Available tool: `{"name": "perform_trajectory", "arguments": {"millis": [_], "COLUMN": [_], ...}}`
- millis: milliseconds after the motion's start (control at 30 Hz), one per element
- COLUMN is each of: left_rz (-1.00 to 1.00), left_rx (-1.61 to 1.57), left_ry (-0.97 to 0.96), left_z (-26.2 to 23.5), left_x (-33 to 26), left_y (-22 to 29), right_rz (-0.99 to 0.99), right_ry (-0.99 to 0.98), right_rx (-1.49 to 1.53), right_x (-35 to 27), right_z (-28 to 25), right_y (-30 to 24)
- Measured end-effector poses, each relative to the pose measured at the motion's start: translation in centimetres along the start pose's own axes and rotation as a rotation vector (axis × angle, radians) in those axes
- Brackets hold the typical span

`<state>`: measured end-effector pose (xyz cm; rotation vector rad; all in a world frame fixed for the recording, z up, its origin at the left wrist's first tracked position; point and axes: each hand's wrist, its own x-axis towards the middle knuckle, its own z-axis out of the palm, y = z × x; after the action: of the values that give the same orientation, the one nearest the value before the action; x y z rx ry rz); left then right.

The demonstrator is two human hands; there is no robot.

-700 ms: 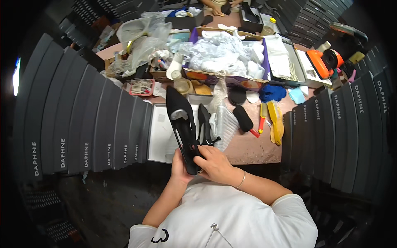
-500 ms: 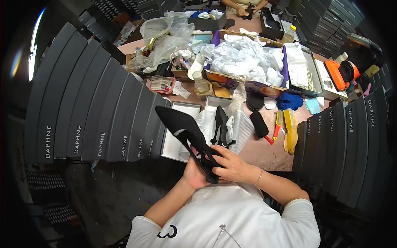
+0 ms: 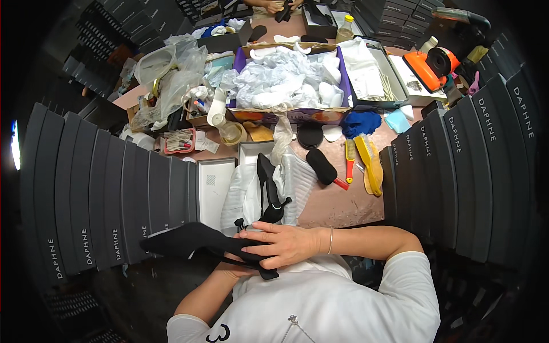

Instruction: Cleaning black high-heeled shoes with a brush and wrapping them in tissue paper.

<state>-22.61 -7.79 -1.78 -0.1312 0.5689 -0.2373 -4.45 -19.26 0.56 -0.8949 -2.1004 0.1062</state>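
A black pointed-toe slingback high-heeled shoe (image 3: pixel 191 240) lies across both my hands in front of my body, its toe pointing left. From below, my left hand (image 3: pixel 233 267) grips it around the middle; the shoe hides most of that hand's fingers. My right hand (image 3: pixel 286 243) closes over the back part and strap, close to the heel. Just beyond my hands, a second black high-heeled shoe (image 3: pixel 267 186) rests on white wrapping in an open shoe box (image 3: pixel 256 150). The box lid (image 3: pixel 216 191) lies beside it on the left.
Rows of dark shoe boxes flank me at left (image 3: pixel 106 194) and right (image 3: pixel 466 177). On the table are a black-headed brush (image 3: pixel 322 167), a yellow brush (image 3: pixel 370 163), a blue cloth (image 3: pixel 361 124) and a carton of crumpled paper (image 3: pixel 289 77). Another person's hands (image 3: pixel 273 7) hold a dark item at the back.
The held shoe has swung from pointing up and left to lying nearly level, toe left. Both hands have turned with it and stay on it. The head view has shifted.
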Motion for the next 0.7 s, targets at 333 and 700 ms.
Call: {"name": "perform_trajectory", "arguments": {"millis": [333, 700], "left_rz": [0.433, 0.551], "left_rx": [0.215, 0.149], "left_ry": [-0.283, -0.177], "left_z": [2.0, 1.1], "left_x": [2.8, 3.2], "left_y": [-0.6, 2.5], "right_rz": [0.706, 1.555], "right_ry": [0.130, 0.275], "right_rx": [0.048, -0.724], "right_x": [-6.8, -25.3], "right_z": [-6.0, -2.9], "right_y": [1.3, 12.5]}}
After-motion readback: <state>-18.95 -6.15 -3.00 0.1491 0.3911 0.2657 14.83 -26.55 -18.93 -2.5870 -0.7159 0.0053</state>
